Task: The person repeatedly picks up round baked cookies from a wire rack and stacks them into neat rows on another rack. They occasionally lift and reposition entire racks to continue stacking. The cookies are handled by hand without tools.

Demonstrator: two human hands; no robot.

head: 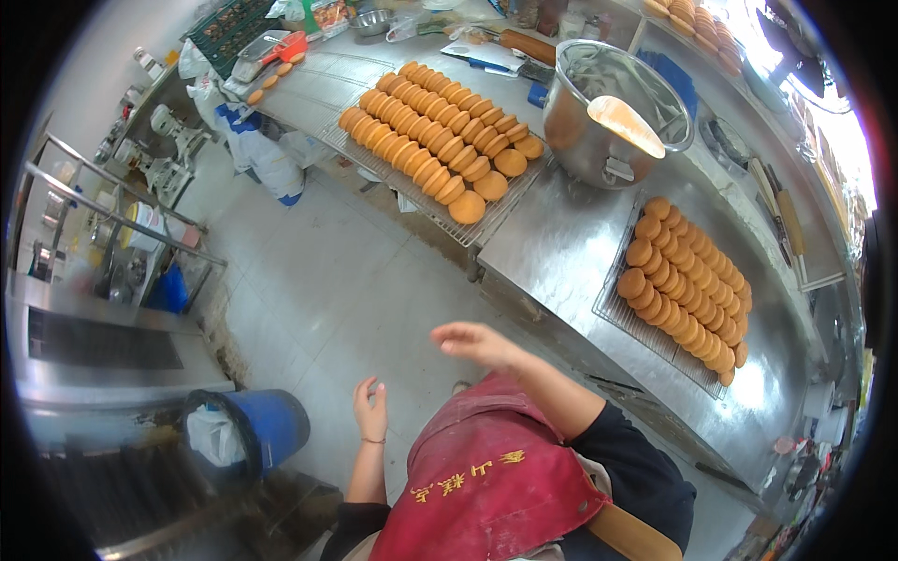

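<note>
My left hand (pixel 370 410) is raised over the floor, palm up with fingers apart and nothing in it. My right hand (pixel 473 343) hovers in front of the red apron (pixel 484 477), its fingers loosely extended and empty. Beyond the hands, rows of round brown cakes (pixel 435 133) lean on one another on a wire rack (pixel 466 237). A second wire rack (pixel 610 308) on the steel table holds more such cakes (pixel 687 280). Between the racks stands a steel mixing bowl (pixel 596 147) with white residue inside and a cream-smeared scraper (pixel 626 126) at its rim.
The steel table (pixel 561 259) runs along my right side. A blue bin (pixel 270 428) stands at the left on the tiled floor (pixel 330 280), near a steel oven or cabinet (pixel 105 343). Shelving with a metal rail (pixel 126 214) and stand mixers (pixel 175 133) are at the upper left.
</note>
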